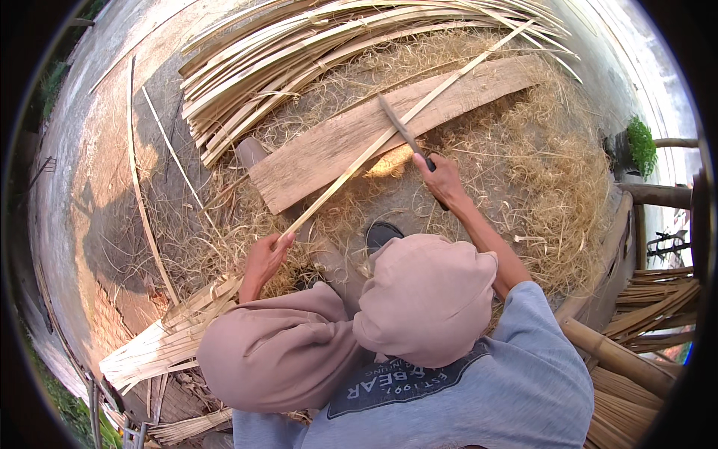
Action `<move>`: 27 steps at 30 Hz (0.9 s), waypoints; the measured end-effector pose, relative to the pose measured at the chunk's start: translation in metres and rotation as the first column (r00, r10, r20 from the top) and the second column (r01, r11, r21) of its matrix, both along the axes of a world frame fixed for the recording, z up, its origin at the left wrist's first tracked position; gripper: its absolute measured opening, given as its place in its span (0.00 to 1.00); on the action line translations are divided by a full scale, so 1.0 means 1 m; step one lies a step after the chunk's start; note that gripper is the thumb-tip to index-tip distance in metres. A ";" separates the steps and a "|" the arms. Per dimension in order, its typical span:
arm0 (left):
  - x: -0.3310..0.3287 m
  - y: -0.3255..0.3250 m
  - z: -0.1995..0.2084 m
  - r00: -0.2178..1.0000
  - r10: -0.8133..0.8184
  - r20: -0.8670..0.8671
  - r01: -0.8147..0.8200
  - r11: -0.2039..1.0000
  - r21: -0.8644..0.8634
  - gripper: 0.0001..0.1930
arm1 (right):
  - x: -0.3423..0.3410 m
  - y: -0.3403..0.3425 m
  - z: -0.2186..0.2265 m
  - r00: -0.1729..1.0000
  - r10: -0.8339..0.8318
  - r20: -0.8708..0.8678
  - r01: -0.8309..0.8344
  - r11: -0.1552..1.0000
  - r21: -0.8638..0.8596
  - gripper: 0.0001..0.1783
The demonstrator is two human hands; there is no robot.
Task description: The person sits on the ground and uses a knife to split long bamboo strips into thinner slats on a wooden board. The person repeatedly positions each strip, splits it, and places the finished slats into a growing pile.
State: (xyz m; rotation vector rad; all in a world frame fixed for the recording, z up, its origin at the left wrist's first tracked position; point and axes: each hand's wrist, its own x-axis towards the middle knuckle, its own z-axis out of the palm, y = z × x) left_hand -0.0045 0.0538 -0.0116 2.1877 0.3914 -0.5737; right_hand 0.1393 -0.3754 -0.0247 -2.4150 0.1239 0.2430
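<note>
A long pale bamboo strip (338,184) runs slantwise from my left hand (262,260) up across a wide wooden plank (314,161). The thumb and fingers of that hand are closed round its near end. My right hand (443,182) grips the dark handle of a knife (399,122), whose narrow blade points up and left. The blade crosses the strip above the plank; whether its edge touches the strip I cannot tell. A brown cloth covers both my knees (426,295), which stand between me and the plank.
Curly shavings (550,172) lie thick around the plank. Beyond it is a big pile of split strips (299,56). More strips (176,333) are bundled at left by my knee, and loose ones lie on the concrete floor. Bamboo poles (617,355) stand at right.
</note>
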 end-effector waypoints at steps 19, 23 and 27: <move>-0.081 0.071 -0.003 0.996 0.044 -0.074 -0.029 0.979 0.200 0.26 | 0.052 -0.075 -0.004 0.984 -0.065 0.166 0.085 0.989 -0.117 0.37; -0.048 0.035 0.005 0.992 0.016 0.124 -0.039 0.982 0.186 0.19 | 0.065 -0.091 -0.011 0.959 -0.207 0.195 0.228 0.969 -0.092 0.38; -0.019 -0.031 0.022 0.898 -0.171 0.405 0.031 0.943 0.330 0.16 | -0.014 0.018 -0.001 0.999 0.042 0.000 -0.042 0.991 0.127 0.34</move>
